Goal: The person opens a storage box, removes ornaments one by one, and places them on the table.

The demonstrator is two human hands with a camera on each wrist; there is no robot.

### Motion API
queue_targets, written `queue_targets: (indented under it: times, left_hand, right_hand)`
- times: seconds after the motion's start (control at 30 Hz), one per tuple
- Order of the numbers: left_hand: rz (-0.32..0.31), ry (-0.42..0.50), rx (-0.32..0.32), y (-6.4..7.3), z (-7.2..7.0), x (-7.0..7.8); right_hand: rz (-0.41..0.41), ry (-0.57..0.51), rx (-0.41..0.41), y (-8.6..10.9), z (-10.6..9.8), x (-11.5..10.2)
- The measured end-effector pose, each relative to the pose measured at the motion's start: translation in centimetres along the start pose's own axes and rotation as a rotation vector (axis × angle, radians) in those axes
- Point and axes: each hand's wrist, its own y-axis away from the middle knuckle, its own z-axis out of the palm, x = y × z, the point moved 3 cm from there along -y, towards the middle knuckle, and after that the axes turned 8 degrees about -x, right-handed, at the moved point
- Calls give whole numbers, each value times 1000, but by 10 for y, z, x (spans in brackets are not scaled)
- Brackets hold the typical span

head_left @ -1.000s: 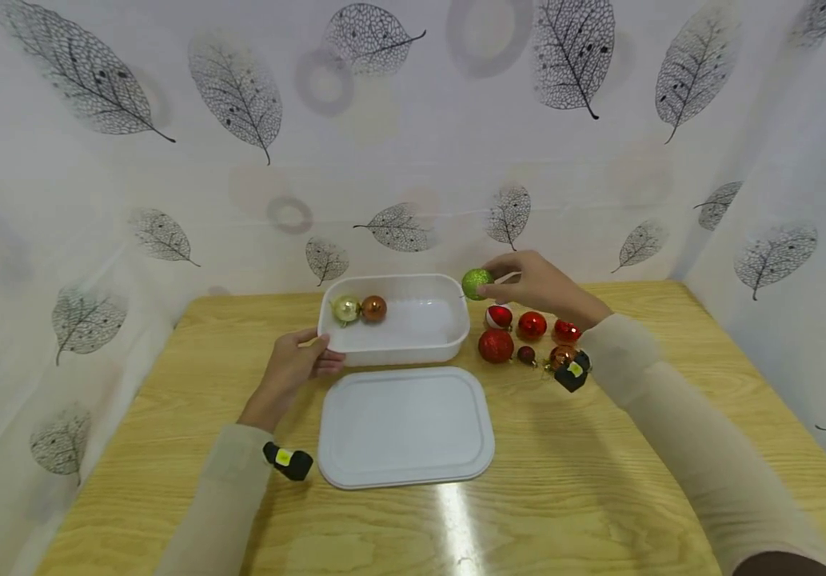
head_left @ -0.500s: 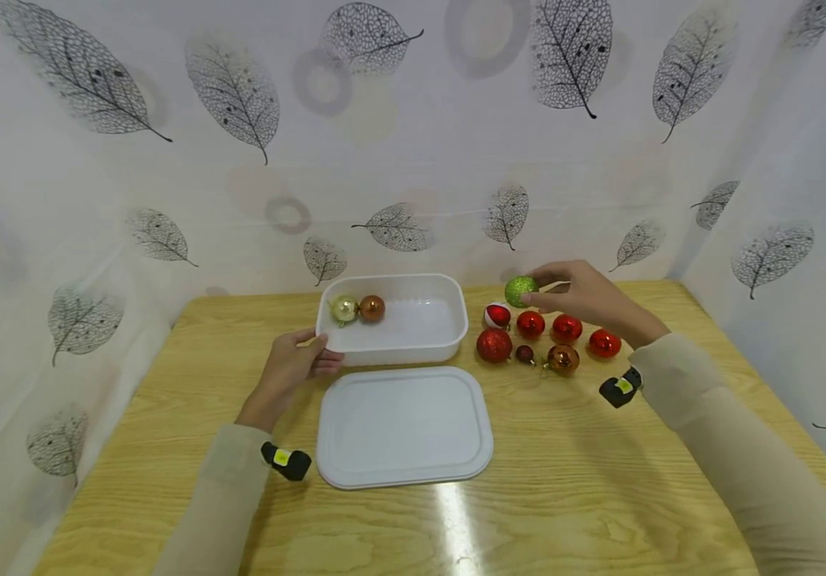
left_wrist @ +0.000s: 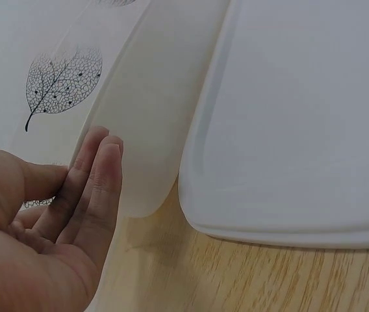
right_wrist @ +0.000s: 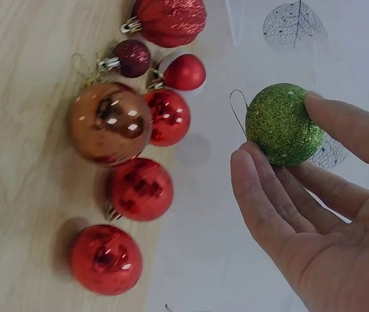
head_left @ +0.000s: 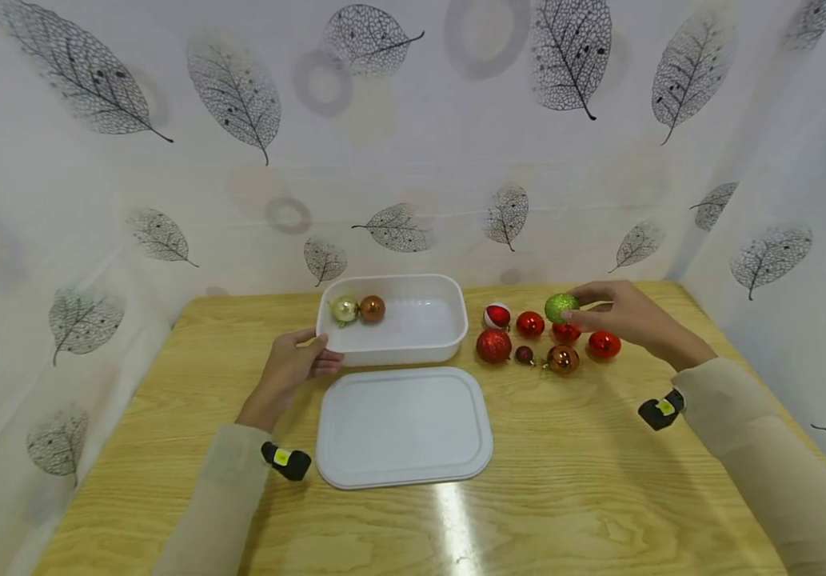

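Observation:
My right hand [head_left: 621,314] pinches a green glitter Christmas ball [right_wrist: 282,127] between thumb and fingers; its thin hanging loop sticks out to one side. In the head view the ball overlaps a shiny red ball [head_left: 566,333] in the group on the right. My left hand [head_left: 289,366] grips the front left corner of a white plastic box [head_left: 394,357], thumb at the rim and fingers against the outer wall. Inside that box, at its left end, lie a pale gold ball [head_left: 345,309] and a copper ball [head_left: 373,308].
In front of the box a white lid [head_left: 405,428] lies flat on the wooden table [head_left: 571,496]. Right of the box are a red-and-white ball [head_left: 496,315], a large red ball [head_left: 494,346], a small dark red ball [head_left: 524,354], an orange-copper ball [head_left: 563,359] and several shiny red ones.
My right hand has carried the green ball from the box's right edge rightward and slightly down, over the red balls. The left hand and the box have stayed in place.

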Motion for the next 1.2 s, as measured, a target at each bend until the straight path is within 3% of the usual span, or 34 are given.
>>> queue_targets:
  times: [0.27, 0.6, 0.9, 1.2]
  left_hand:
    - [1, 7, 0, 0, 0, 0]
    - [-5, 16, -3, -1, -1, 0]
    - [9, 25, -12, -2, -2, -1]
    - [22, 23, -18, -4, -1, -3]
  right_hand:
    - [68, 26, 5, 17, -2, 24]
    - [122, -45, 0, 37, 0, 53]
    - [131, -66, -5, 46, 8, 77]
    - [154, -75, -10, 50, 20, 86]
